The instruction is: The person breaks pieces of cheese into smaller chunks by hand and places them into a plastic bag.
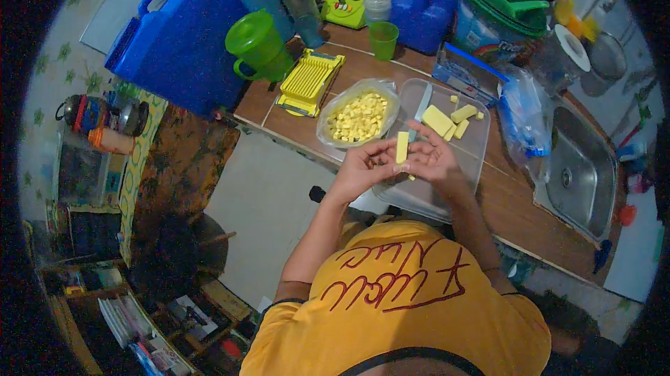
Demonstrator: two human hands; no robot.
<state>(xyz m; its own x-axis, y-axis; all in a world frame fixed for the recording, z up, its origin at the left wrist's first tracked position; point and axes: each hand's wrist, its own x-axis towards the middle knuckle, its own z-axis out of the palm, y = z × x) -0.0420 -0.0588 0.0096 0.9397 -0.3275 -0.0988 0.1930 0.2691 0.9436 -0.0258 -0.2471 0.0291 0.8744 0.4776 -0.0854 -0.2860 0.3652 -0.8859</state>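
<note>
- Holding a pale yellow stick (402, 147) nearly upright above a clear plastic tray (476, 147), between left hand (368, 168) and right hand (437, 163).
- Pinching low on the stick with the fingers of both hands, thumbs close together at its bottom end; spreading the right forefinger away. Cannot tell how firmly the partly hidden left fingers press.
- Likely to handle as light and fairly soft, stiff enough to stand unsupported, yet apt to dent, or snap if bent; perhaps slightly greasy.
- Best held with flat finger pads on the long faces, near mid-length, squeezing gently and sparing the corners.
- Note on the tray, beyond the right hand, a larger block (438, 121) near shorter pieces (463, 114).
- Note too, left of the tray on the table (513, 196), a clear bag (388, 90) of small yellow cubes (358, 120).
</note>
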